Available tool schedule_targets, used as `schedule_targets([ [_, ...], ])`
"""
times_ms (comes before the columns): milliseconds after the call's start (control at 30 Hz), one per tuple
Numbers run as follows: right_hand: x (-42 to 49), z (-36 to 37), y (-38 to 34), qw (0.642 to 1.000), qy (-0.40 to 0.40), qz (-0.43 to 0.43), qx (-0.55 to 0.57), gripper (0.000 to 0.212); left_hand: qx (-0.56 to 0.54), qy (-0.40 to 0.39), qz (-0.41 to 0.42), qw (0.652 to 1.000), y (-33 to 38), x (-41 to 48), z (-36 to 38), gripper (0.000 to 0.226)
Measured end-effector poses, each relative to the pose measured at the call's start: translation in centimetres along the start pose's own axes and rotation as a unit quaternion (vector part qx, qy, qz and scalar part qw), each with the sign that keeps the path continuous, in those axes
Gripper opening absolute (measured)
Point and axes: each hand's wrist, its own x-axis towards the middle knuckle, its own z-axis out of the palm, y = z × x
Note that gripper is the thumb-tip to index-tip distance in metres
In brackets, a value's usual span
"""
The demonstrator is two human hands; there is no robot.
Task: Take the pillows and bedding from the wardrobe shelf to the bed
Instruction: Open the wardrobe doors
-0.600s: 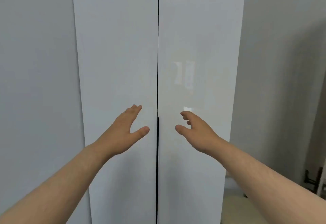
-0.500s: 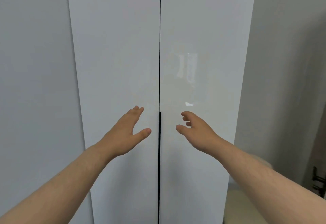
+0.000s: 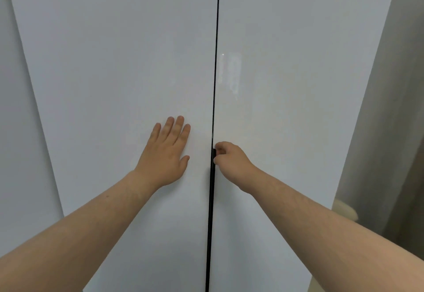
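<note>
A glossy white wardrobe fills the view, both doors closed. My left hand (image 3: pixel 168 151) lies flat, fingers spread, on the left door (image 3: pixel 119 62) beside the centre gap. My right hand (image 3: pixel 229 160) curls its fingers into the dark recessed edge handle (image 3: pixel 213 177) of the right door (image 3: pixel 298 85), gripping it. The shelf, pillows and bedding are hidden behind the doors.
A grey wall (image 3: pixel 13 131) runs along the left of the wardrobe. At the right edge is a grey-beige wall or curtain (image 3: pixel 394 131), with a cream rounded object (image 3: pixel 344 209) low beside the wardrobe.
I have come closer to the wardrobe. Both hands went forward: the left one now rests flat on the left door, the right one has hooked onto the right door's edge handle.
</note>
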Motion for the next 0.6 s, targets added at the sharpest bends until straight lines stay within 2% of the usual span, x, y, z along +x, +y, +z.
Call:
schedule_targets([
  [233, 1.2, 0.5, 0.6, 0.998, 0.021, -0.007, 0.063, 0.037, 0.013, 0.022, 0.010, 1.000, -0.5, 0.4, 1.9, 0.077],
  [433, 0.4, 0.5, 1.0, 0.996, 0.019, -0.002, 0.092, 0.040, -0.021, 0.016, 0.001, 1.000, -0.2, 0.2, 1.0, 0.074],
  [533, -1.0, 0.0, 1.4, 0.995, 0.008, -0.001, 0.103, 0.039, -0.158, 0.014, -0.025, 0.987, 1.1, -0.5, -0.3, 0.065],
  [600, -2.4, -0.4, 1.6, 0.992, -0.003, 0.005, 0.124, 0.038, -0.328, 0.004, -0.065, 0.942, 2.7, -1.4, -2.1, 0.061],
])
